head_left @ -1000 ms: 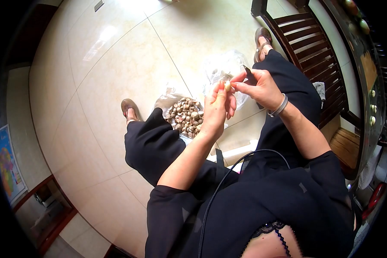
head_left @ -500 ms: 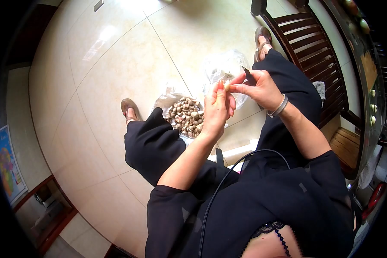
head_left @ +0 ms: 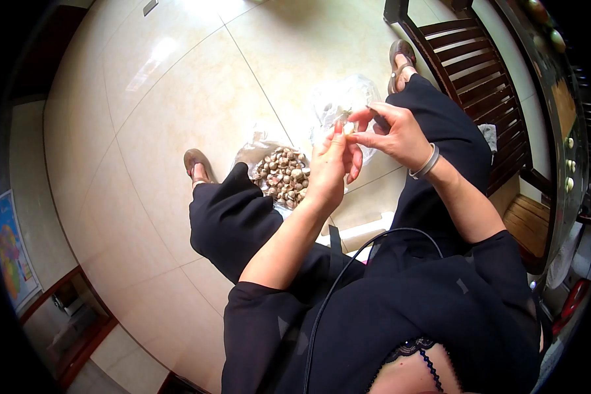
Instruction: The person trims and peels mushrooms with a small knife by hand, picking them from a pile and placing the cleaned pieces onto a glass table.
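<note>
My left hand (head_left: 329,165) is raised over the floor between my knees, thumb and fingers pinching a small pale piece (head_left: 349,129), whose kind I cannot make out. From the other side my right hand (head_left: 400,136) meets it, thumb and fingertips at the same piece. A slim dark tool (head_left: 379,121), apparently a small knife, is tucked in my right hand and mostly hidden by the fingers. Below and left of my hands, small round brown-and-white bulbs or mushrooms (head_left: 284,172) fill an open plastic bag (head_left: 259,139). Beyond my fingers lies a clear plastic bag (head_left: 351,90) with pale contents.
A dark slatted wooden chair (head_left: 476,72) stands at the right beside a table edge holding small pale pieces (head_left: 569,163). A white object (head_left: 361,231) lies low between my legs. A black cable (head_left: 374,238) crosses my lap. Light floor tiles (head_left: 164,131) spread around.
My right fingers have lifted and curled over the pale piece, and the dark tool has turned back, now less visible. My left hand stays nearly still.
</note>
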